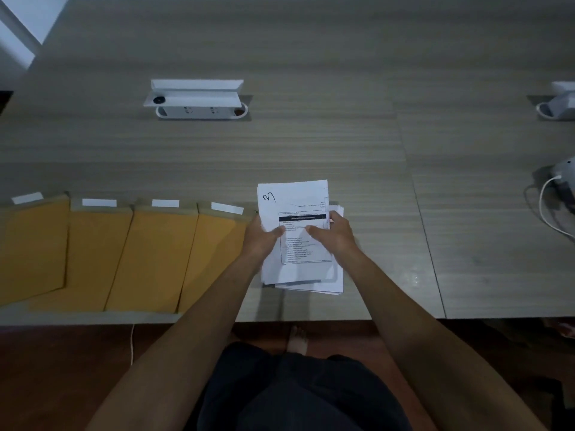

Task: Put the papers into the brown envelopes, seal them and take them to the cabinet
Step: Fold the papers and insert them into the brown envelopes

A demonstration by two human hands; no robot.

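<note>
A sheaf of white printed papers [292, 200] with a handwritten mark at its top left is lifted above a paper stack [326, 283] on the table. My left hand [259, 237] grips the sheaf's left edge, thumb on top. My right hand [334, 233] holds its right side, thumb across the print. Several brown envelopes [155, 256] lie in an overlapping row to the left, flaps open with white strips showing at the far end. The nearest envelope [217, 244] lies beside my left wrist.
The grey wood-grain table [311, 144] stretches far ahead. A white pop-up power socket [196, 102] stands at the far middle-left. A second socket [557, 104] and a grey device with a white cable [560, 185] sit at the right edge. Below the table's near edge my foot shows on brown floor.
</note>
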